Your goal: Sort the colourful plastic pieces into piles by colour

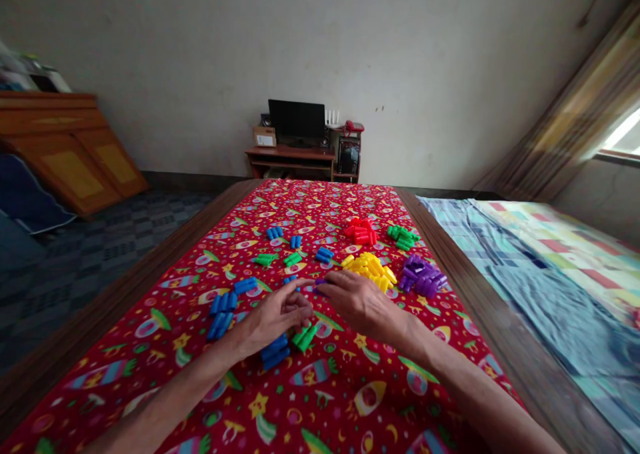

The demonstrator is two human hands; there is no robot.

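1. Both forearms come in from the bottom edge over the red patterned tablecloth (pixel 350 401), and the hands meet near the middle of the table.
2. Far left, off the table, a wooden cabinet (pixel 70 147) stands against the wall.
3. Loose blue blocks (pixel 225 311) lie on the cloth to the left of the left hand, near it but apart.
4. The left hand (pixel 280 317) has its fingers curled under and its forefinger stretched toward the other hand. Whether it holds anything cannot be told. A blue pair (pixel 274 352) and a green block (pixel 305 337) lie just beside its heel.
5. A small purple piece (pixel 320 283) sits where the fingertips of the two hands come together. It is too small to tell whether either hand pinches it.
6. The right hand (pixel 361 302) lies palm down, its fingers stretched leftward and loosely together at that piece.
7. Just beyond its knuckles is a yellow heap (pixel 371 269), with a purple heap (pixel 423 277) to the right. A red heap (pixel 361 231) and a green heap (pixel 403 236) lie farther back.
8. Right of the table is a checked bed cover (pixel 550 287).
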